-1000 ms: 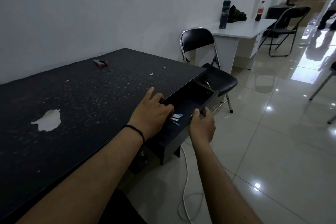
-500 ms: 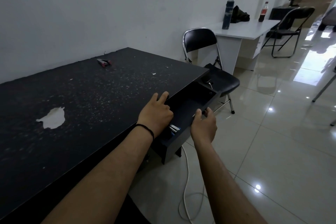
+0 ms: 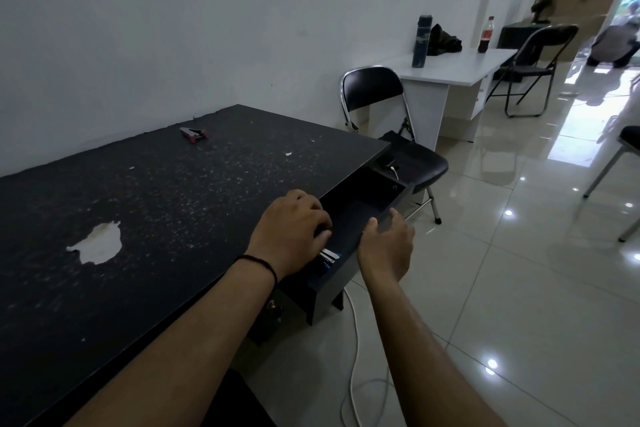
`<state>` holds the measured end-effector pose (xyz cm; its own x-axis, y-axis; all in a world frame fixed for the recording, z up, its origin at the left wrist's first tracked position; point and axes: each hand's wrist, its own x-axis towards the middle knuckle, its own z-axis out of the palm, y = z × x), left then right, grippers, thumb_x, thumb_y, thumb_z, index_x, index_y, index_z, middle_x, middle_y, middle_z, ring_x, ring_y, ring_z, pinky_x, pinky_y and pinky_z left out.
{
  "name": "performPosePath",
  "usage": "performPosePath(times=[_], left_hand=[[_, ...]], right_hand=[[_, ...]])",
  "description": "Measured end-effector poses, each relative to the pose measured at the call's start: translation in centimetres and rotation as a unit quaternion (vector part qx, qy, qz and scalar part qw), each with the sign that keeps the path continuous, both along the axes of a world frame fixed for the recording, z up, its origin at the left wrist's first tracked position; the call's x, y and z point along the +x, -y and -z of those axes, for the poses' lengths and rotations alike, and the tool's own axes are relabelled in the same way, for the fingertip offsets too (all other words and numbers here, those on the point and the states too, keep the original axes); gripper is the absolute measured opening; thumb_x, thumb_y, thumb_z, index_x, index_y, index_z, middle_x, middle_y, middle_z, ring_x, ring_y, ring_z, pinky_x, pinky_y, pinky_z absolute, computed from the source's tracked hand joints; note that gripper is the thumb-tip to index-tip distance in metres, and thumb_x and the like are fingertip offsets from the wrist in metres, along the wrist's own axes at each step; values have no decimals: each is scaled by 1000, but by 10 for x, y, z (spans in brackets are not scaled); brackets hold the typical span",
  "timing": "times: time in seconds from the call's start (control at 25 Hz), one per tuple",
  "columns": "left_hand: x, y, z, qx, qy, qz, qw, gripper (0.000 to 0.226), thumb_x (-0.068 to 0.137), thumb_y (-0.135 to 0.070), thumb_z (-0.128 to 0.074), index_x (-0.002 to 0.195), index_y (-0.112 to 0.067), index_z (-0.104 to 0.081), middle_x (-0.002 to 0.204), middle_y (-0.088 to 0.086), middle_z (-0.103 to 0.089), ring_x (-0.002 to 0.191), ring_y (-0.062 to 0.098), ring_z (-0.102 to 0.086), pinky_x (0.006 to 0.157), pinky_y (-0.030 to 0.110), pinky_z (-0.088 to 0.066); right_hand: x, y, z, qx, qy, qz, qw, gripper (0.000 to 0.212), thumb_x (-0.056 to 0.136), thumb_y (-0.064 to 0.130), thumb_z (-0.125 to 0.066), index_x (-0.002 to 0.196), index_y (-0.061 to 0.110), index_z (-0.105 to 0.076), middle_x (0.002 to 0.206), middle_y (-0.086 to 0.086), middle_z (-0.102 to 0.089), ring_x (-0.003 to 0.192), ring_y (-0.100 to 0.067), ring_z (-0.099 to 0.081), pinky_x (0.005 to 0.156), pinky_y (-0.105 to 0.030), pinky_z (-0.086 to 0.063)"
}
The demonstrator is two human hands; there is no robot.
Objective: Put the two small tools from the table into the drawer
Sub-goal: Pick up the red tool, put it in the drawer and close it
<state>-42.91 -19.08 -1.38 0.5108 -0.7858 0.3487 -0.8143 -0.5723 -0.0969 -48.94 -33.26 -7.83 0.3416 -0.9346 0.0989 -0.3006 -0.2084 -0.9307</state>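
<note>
The drawer stands pulled out from the right edge of the black table. A small blue and white tool lies in the drawer's near end. My left hand hovers just over it with loosely curled fingers, and I see nothing gripped. My right hand is at the drawer's front panel, fingers spread, thumb by the rim. A small red and silver tool lies at the table's far side near the wall, well away from both hands.
A black folding chair stands right behind the open drawer. A white cable trails over the tiled floor beneath the drawer. A white desk with bottles sits further back. A chipped white patch marks the tabletop.
My left hand has drawn back from inside the drawer toward the table edge, leaving the blue and white tool there. My right hand has loosened from the drawer front.
</note>
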Motion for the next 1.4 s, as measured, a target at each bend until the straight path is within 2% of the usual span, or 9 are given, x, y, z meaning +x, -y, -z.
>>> performPosePath(times=[0.12, 0.24, 0.4, 0.56, 0.88, 1.04, 1.16, 1.24, 1.4], left_hand=[[2, -12, -8, -108, -2, -32, 994, 24, 92, -43, -60, 108, -31, -72, 120, -7, -60, 117, 15, -49, 94, 33, -47], [13, -26, -17, -136, 0, -101, 986, 28, 92, -42, -60, 114, -28, -68, 123, -3, -59, 121, 19, -48, 97, 36, -46], [46, -47, -33, -155, 9, -178, 972, 44, 92, -43, -59, 131, -23, -58, 130, 6, -57, 129, 26, -45, 103, 42, -45], [93, -68, -45, -171, 6, -236, 957, 48, 92, -44, -59, 134, -21, -55, 127, 9, -59, 123, 29, -49, 99, 46, -45], [193, -119, -36, -173, -63, -353, 917, 52, 92, -45, -59, 135, -18, -52, 132, 13, -56, 125, 34, -49, 99, 48, -47], [273, -142, -26, -165, -101, -400, 896, 56, 94, -46, -57, 141, -18, -46, 139, 14, -51, 127, 35, -48, 98, 48, -46], [317, -145, -17, -163, -102, -408, 892, 54, 96, -46, -54, 141, -18, -46, 139, 13, -52, 125, 33, -50, 99, 47, -47], [341, -143, -14, -173, -91, -398, 896, 48, 97, -43, -53, 138, -19, -51, 135, 11, -57, 122, 31, -55, 98, 45, -49], [360, -139, -12, -161, -61, -400, 900, 35, 98, -36, -51, 127, -19, -60, 125, 8, -64, 113, 28, -60, 89, 40, -49]], right_hand=[[4, -8, -21, -97, 13, 2, 995, 35, 90, 22, -57, 125, 26, -61, 132, -2, -57, 123, -24, -50, 101, -47, -42], [20, -27, -49, -172, 19, -65, 983, 26, 89, 21, -56, 111, 26, -69, 122, 1, -65, 117, -23, -54, 99, -42, -42], [57, -62, -78, -267, 0, -148, 952, 29, 89, 23, -55, 114, 24, -70, 121, -1, -67, 114, -23, -55, 94, -39, -41], [111, -87, -96, -326, -24, -193, 925, 34, 90, 24, -53, 121, 23, -67, 125, -3, -65, 117, -25, -54, 94, -40, -42], [224, -129, -92, -370, -66, -264, 888, 38, 93, 30, -52, 129, 21, -61, 129, -7, -61, 120, -27, -52, 93, -41, -44], [310, -151, -87, -346, -90, -320, 877, 43, 95, 35, -54, 134, 18, -55, 132, -10, -55, 122, -29, -49, 95, -42, -47], [363, -157, -86, -318, -120, -332, 880, 54, 93, 43, -58, 138, 14, -47, 137, -14, -49, 126, -32, -46, 100, -46, -46], [391, -159, -82, -337, -142, -319, 874, 61, 91, 48, -58, 138, 11, -45, 139, -15, -48, 128, -34, -44, 102, -48, -43], [422, -160, -79, -381, -186, -290, 858, 56, 92, 47, -55, 131, 7, -53, 134, -16, -53, 125, -35, -47, 100, -48, -43]])
